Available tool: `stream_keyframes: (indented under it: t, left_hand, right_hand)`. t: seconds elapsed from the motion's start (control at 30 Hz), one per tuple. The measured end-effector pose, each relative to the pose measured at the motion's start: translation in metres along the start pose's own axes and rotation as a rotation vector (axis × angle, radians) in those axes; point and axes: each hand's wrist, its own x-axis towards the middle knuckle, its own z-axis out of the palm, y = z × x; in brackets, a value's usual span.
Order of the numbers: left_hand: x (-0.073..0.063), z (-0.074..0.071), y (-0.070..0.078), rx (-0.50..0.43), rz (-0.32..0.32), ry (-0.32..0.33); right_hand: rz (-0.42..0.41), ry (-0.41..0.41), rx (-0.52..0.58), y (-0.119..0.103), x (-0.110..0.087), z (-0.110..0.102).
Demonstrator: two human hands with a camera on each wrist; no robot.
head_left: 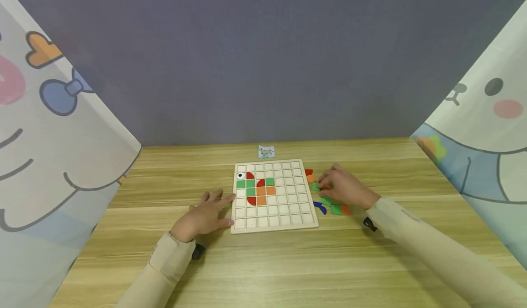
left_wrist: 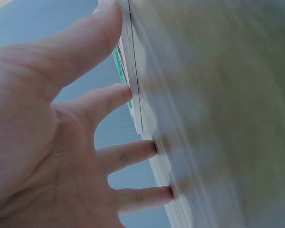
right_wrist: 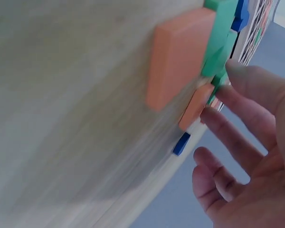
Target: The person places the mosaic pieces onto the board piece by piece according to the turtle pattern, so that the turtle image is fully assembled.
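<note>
A wooden grid board (head_left: pixel 288 219) lies on the table, with green, orange and red pieces and a round eye piece (head_left: pixel 240 175) set in its left squares. My left hand (head_left: pixel 204 215) is spread at the board's left edge; in the left wrist view its thumb and index finger (left_wrist: pixel 116 95) touch the edge, and the other fingertips rest on the table. Beyond the board's right edge, my right hand (head_left: pixel 343 186) hovers over loose green, orange and blue pieces. Its thumb (right_wrist: pixel 249 78) and index fingertip lie close to green pieces (right_wrist: pixel 221 45), slightly bent and apart, with no piece seen gripped.
A small picture card (head_left: pixel 266 152) lies behind the board. Loose pieces, among them a blue one (head_left: pixel 320 207) and an orange one (head_left: pixel 345 210), are scattered along the board's right side. A grey panel (head_left: pixel 271 61) rises at the table's back, and printed cloths flank both sides.
</note>
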Motion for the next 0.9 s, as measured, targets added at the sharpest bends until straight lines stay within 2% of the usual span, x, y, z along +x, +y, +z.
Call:
stream_keyframes:
  t: [0.23, 0.33, 0.53, 0.63, 0.9]
  left_hand:
    - [0.001, 0.000, -0.001, 0.003, 0.002, 0.001]
    - [0.001, 0.000, 0.000, -0.001, 0.009, 0.002]
    - [0.000, -0.001, 0.000, 0.001, 0.013, 0.008]
    - [0.000, -0.001, 0.000, 0.002, 0.012, 0.006]
    - [0.000, -0.001, 0.000, 0.005, 0.014, 0.000]
  right_hand:
    - [0.110, 0.031, 0.015, -0.006, 0.012, 0.006]
    - [0.115, 0.049, 0.036, -0.008, 0.012, 0.004]
    - [0.000, 0.096, 0.090, -0.022, 0.013, 0.001]
    - [-0.058, 0.071, 0.116, -0.033, 0.016, 0.004]
    - [-0.208, -0.002, 0.090, -0.064, 0.034, 0.021]
